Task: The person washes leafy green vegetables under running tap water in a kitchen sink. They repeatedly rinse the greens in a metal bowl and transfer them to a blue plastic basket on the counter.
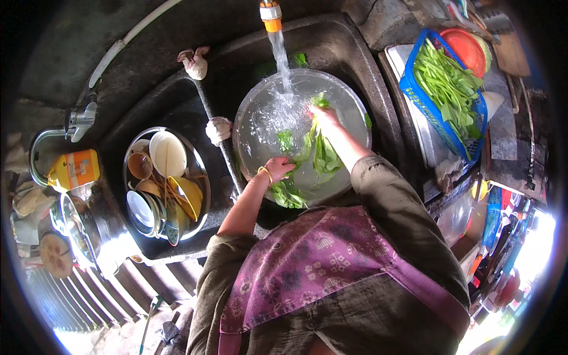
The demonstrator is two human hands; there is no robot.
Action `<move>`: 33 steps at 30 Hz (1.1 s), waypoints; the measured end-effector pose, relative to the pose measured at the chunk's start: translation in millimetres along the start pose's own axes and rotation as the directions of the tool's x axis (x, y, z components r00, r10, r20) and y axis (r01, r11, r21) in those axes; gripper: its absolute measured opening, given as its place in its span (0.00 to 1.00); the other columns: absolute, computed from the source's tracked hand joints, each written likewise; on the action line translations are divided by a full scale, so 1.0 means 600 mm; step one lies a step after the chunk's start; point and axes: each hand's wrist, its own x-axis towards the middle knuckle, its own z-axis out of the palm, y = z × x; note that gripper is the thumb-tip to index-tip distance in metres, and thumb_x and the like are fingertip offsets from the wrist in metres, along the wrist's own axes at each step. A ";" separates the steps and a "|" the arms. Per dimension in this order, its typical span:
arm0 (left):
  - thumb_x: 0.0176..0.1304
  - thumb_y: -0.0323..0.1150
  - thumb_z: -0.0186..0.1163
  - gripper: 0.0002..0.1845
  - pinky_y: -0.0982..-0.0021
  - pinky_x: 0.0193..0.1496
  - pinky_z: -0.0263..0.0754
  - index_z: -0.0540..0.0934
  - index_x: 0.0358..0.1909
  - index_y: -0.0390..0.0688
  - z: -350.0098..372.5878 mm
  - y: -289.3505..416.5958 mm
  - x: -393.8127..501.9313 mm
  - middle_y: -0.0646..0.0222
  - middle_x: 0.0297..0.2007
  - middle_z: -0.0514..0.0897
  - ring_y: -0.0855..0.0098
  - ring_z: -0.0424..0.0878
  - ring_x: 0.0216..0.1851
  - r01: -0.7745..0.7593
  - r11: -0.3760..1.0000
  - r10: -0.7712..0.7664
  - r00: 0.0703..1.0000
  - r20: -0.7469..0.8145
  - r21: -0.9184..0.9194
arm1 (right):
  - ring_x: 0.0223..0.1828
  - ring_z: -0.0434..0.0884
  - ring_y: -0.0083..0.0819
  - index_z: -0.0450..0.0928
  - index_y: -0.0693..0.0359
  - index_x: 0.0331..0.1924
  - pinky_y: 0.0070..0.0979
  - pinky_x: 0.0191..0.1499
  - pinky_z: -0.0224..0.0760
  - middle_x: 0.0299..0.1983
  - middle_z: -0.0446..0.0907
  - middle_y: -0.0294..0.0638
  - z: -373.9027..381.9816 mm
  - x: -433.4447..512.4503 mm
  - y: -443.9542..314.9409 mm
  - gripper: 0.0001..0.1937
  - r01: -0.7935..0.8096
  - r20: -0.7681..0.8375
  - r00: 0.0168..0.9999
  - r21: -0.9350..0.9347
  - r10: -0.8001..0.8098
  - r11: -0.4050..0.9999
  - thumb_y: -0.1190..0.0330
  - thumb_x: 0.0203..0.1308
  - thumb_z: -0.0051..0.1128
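A round basin (356,98) of water sits in a dark stone-like sink (377,71). Above it, a tap nozzle (271,18) with an orange ring pours a stream into the water. My right hand (325,116) is over the basin, closed around a bunch of leafy greens (327,156) whose leaves hang down toward me. Near the basin's front left, my left hand (281,169), with a yellow bangle at the wrist, holds more leafy greens (288,195). Its fingertips are partly hidden among leaves. A loose leaf piece (285,141) floats between the hands.
On the right stands a blue plastic basket (410,91) of greens (443,84), beside a red bowl (466,51). Left of a cloth-wrapped bar (204,100), a metal basin (205,177) holds bowls and chopsticks. Farther left are a yellow jug (84,166) and a second tap (82,117).
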 end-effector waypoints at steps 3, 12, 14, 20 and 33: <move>0.52 0.41 0.56 0.15 0.74 0.27 0.70 0.76 0.32 0.39 -0.005 0.002 -0.005 0.67 0.23 0.78 0.76 0.75 0.22 0.098 0.987 -0.098 0.995 -0.004 0.131 | 0.21 0.77 0.32 0.76 0.61 0.24 0.28 0.25 0.70 0.24 0.79 0.40 -0.033 0.034 -0.011 0.06 0.043 -0.182 0.950 -0.726 -0.253 0.686 0.68 0.48 0.57; 0.53 0.30 0.45 0.17 0.65 0.52 0.65 0.72 0.46 0.40 -0.042 0.085 -0.048 0.56 0.47 0.73 0.59 0.70 0.50 0.070 0.646 0.012 0.995 -0.102 0.760 | 0.31 0.74 0.35 0.68 0.62 0.31 0.35 0.37 0.71 0.27 0.71 0.42 0.010 -0.046 -0.208 0.11 -0.246 0.368 0.926 0.422 0.082 0.873 0.62 0.60 0.43; 0.55 0.32 0.46 0.19 0.65 0.55 0.62 0.69 0.50 0.40 -0.060 0.096 -0.042 0.54 0.51 0.69 0.59 0.66 0.53 -0.060 0.795 0.315 0.891 -0.327 0.603 | 0.30 0.74 0.35 0.69 0.62 0.31 0.34 0.37 0.71 0.26 0.71 0.42 0.033 -0.079 -0.234 0.11 -0.267 0.338 0.933 0.420 0.123 0.868 0.62 0.60 0.43; 0.55 0.49 0.55 0.35 0.74 0.55 0.59 0.57 0.59 0.40 -0.043 0.186 -0.032 0.61 0.50 0.70 0.72 0.67 0.51 -0.478 0.767 0.429 0.878 -0.212 -0.427 | 0.28 0.72 0.34 0.69 0.63 0.30 0.33 0.37 0.70 0.25 0.71 0.43 0.036 -0.043 -0.147 0.10 -0.332 0.445 0.890 0.493 0.095 0.804 0.64 0.60 0.45; 0.52 0.41 0.57 0.16 0.73 0.30 0.69 0.78 0.32 0.37 -0.015 0.013 0.025 0.65 0.22 0.78 0.76 0.73 0.23 -0.088 0.993 0.102 0.974 -0.202 0.076 | 0.25 0.75 0.34 0.69 0.61 0.34 0.31 0.28 0.72 0.24 0.73 0.41 -0.040 0.036 -0.070 0.07 -0.167 0.033 0.986 0.108 0.164 0.980 0.66 0.58 0.47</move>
